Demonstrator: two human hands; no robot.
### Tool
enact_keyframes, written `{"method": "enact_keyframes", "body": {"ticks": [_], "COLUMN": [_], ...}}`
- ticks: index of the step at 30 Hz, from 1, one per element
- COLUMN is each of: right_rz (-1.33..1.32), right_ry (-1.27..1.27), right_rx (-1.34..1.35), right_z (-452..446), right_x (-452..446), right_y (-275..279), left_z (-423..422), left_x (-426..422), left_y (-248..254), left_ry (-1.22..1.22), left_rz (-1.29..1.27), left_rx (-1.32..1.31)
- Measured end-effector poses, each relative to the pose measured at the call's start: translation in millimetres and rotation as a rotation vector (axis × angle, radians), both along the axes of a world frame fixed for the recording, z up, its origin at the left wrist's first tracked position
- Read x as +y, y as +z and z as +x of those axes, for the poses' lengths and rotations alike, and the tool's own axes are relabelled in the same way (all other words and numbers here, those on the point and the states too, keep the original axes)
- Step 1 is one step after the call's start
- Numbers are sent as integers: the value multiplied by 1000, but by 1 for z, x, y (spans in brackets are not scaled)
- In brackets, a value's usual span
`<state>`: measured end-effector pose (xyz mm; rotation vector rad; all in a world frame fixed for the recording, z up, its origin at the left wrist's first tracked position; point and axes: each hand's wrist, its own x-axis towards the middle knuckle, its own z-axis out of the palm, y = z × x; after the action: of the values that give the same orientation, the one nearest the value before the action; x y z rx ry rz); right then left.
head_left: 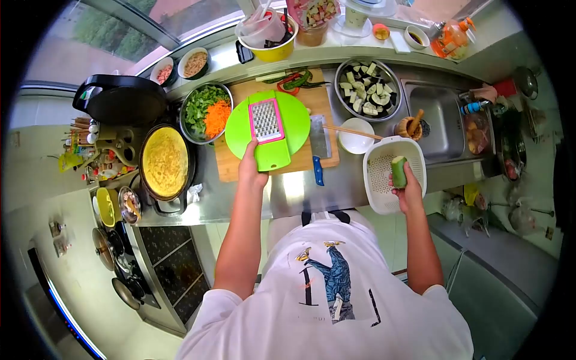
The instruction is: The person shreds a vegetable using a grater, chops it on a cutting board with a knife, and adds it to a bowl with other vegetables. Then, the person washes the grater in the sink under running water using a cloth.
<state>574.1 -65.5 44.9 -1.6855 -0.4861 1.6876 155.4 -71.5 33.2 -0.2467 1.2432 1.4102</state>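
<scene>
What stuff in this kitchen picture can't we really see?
All in the head view:
Most fingers of the left hand: hidden under the grater.
The palm side of the green vegetable piece: covered by the right hand.
The middle of the wooden board: hidden by the green disc.
Any words on the orange bottle: too small to read.
The black panel's lower end: cut off by the picture's edge.
</scene>
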Motion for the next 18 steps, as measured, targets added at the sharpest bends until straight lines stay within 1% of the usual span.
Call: {"method": "enact_keyframes", "body": {"ticks": [1,3,5,6,9,11,12,14,15,17,18], "right_rz": [-2,0,-55,-62,-98,-111,-107,-154,-156,-8,-5], "right_ry": [5,15,18,15,27,76,60,87,78,216,239], "right_rx": [5,11,-47,-51,-90,-214,-219,-461,-457,-666,-734], "right_z": [0,-2,-2,1,11,16,15,13,18,27,23], "right_x": [1,4,5,4,0,-3,-4,-4,-4,-6,-5], "right_y": [2,2,-2,-8,-36,-56,-62,-76,-95,-137,-136], "left_z": [3,4,4,2,2,1,1,6,8,16,24], "left_x": [-4,-11,-16,-20,-32,-39,-41,-46,-48,-47,-43], "left_y": [10,10,5,4,23,34,39,47,51,58,66], "left_ry": [-17,-33,-42,-47,-32,-43,-42,-60,-63,-103,-115], "left_rz": [46,49,104,128,156,178,202,236,256,286,275], "left_rx": [-14,-16,85,69,77,74,84,93,111,155,122]}}
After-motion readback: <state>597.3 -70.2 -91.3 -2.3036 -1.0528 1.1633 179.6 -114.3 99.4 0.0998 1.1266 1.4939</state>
